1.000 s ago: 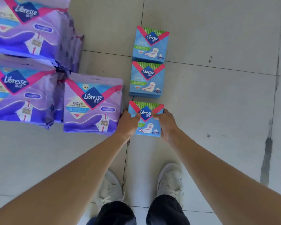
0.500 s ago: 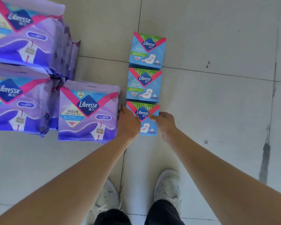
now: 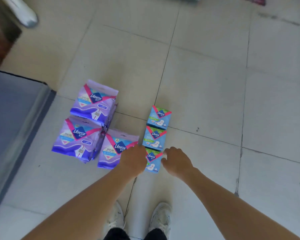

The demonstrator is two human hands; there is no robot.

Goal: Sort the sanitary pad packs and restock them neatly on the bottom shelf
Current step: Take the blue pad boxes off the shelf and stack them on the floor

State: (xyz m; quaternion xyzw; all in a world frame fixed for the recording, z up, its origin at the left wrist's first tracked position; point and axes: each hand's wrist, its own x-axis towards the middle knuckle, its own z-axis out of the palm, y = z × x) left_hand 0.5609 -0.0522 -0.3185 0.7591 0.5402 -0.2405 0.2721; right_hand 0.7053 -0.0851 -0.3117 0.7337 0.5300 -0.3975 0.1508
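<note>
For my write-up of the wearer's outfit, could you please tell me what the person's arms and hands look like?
Both forearms are bare, with no sleeves in view. The left hand and right hand wear no gloves, and no watch or bracelet shows at either wrist. Below are dark trousers and white shoes.

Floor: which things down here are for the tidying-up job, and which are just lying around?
For the job: blue packs in a row; purple packs beside them.
Just there: white shoe at the top left; the person's own shoes at the bottom.
</note>
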